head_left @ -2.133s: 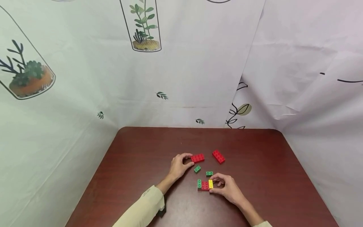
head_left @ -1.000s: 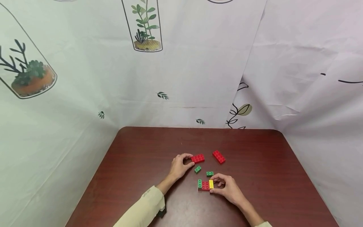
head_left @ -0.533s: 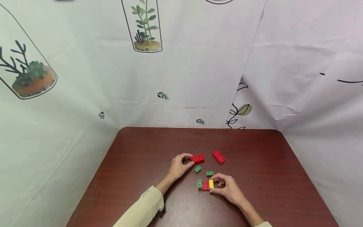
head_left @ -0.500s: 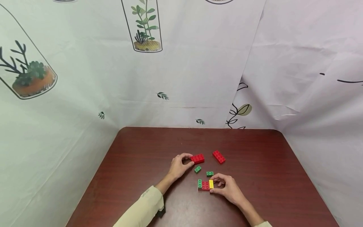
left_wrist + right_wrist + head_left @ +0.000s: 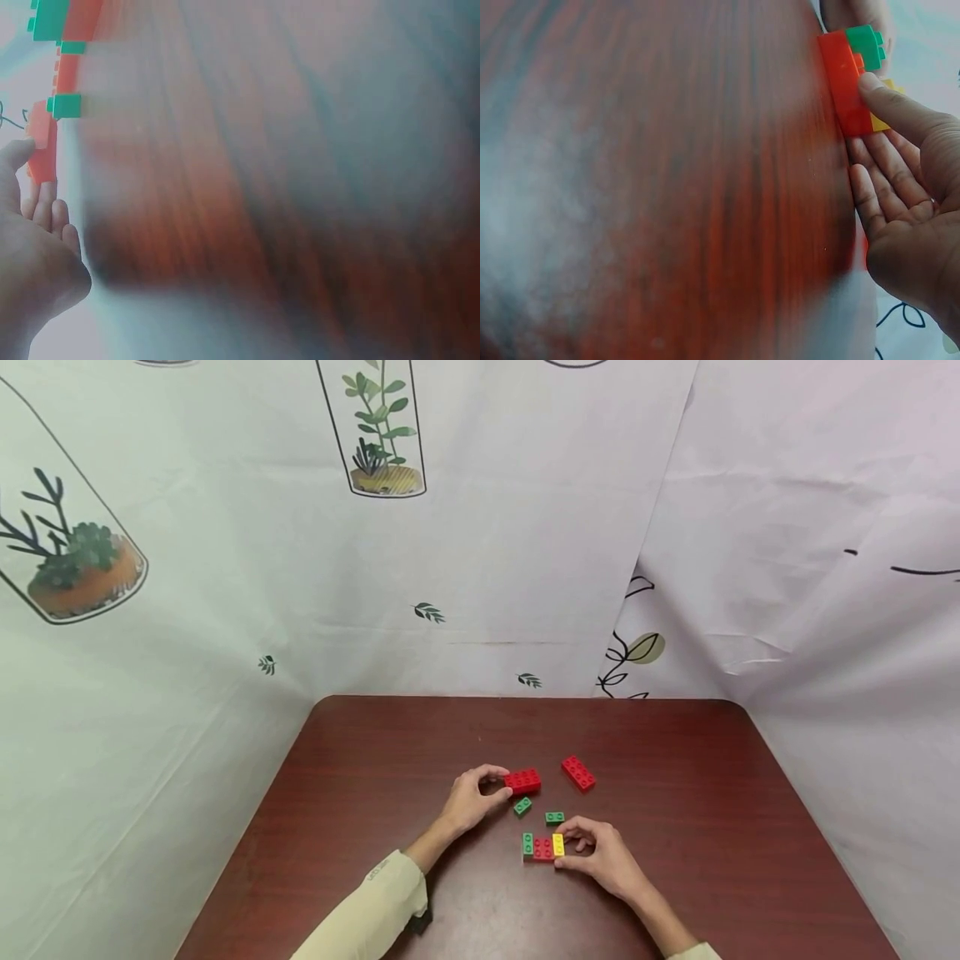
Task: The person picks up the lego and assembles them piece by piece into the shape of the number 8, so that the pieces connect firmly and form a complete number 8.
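Observation:
In the head view my left hand pinches the left end of a red eight-stud brick between thumb and fingers. The left wrist view shows thumb and fingertips on this red brick. Nearer to me, my right hand pinches the right end of another red brick. This one carries a green two-stud brick on its left end and a yellow two-stud brick on its right end. In the right wrist view, the thumb lies along the side of that red brick.
Two loose small green bricks, one angled and one straight, lie between the hands. A further red brick lies diagonally behind them. The brown table meets a printed cloth backdrop.
The red brick at my left hand has shifted very slightly, and more of its front side shows now. The right hand and its bricks have stayed in place.

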Demonstrator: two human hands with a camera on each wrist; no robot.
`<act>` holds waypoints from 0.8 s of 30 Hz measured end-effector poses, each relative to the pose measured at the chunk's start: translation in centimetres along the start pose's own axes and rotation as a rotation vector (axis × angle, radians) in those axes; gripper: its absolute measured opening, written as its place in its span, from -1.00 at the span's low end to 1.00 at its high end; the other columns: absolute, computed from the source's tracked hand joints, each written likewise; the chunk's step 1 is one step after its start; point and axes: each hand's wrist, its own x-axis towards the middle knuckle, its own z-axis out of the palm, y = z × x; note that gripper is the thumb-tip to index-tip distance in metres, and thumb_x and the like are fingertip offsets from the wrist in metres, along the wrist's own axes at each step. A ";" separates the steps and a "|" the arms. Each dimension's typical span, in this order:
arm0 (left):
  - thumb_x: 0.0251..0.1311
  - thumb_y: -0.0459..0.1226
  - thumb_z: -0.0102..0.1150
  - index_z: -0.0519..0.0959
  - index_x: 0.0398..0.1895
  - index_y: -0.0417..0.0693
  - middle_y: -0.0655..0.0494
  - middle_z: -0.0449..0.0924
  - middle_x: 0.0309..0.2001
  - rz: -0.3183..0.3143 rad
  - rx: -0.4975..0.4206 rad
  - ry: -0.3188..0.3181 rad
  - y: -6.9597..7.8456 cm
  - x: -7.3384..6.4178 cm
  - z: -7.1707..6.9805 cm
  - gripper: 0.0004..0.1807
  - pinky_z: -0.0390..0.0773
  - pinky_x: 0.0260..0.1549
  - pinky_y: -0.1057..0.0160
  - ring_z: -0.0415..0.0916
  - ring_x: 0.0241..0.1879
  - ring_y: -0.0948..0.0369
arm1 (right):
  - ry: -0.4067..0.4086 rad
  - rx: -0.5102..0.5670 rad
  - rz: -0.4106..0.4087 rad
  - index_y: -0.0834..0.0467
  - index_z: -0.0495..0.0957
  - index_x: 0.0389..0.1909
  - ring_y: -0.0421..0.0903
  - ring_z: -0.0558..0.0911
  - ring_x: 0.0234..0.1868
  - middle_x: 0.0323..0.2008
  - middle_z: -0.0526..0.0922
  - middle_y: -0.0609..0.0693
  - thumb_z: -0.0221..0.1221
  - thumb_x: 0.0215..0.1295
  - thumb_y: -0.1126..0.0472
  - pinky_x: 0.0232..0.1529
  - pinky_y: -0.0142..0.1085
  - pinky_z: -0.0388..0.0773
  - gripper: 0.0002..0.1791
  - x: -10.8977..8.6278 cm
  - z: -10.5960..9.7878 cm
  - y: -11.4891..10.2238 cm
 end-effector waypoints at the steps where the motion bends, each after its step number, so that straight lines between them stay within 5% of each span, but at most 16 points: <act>1: 0.34 -0.15 0.48 0.72 0.13 0.06 0.19 0.74 0.01 -0.002 -0.004 -0.002 0.1 0.0 -0.1 -0.67 0.58 0.13 0.08 0.65 0.04 0.19 | 0.001 0.003 -0.002 0.09 0.72 -0.08 -0.14 0.67 -0.21 -0.17 0.77 -0.10 0.62 0.09 0.22 -0.16 -0.33 0.62 -0.61 0.0 0.0 0.0; 11: 0.33 -0.12 0.48 0.72 0.13 0.14 0.25 0.73 0.05 0.024 -0.005 -0.006 1.3 -0.6 -0.8 -0.67 0.51 0.18 -0.07 0.59 0.10 0.12 | 0.008 0.027 -0.011 0.15 0.71 -0.05 -0.02 0.68 -0.21 -0.15 0.77 -0.03 0.61 0.08 0.30 -0.19 -0.29 0.62 -0.59 0.0 0.0 -0.1; 24: 0.36 -0.11 0.46 0.71 0.14 0.17 0.28 0.71 0.08 0.063 -0.016 -0.066 3.1 -2.3 -1.0 -0.68 0.52 0.19 -0.16 0.57 0.19 0.10 | 0.006 0.019 -0.032 0.11 0.72 -0.09 -0.12 0.67 -0.24 -0.20 0.77 -0.09 0.62 0.09 0.23 -0.19 -0.33 0.61 -0.62 -0.1 -0.1 -0.2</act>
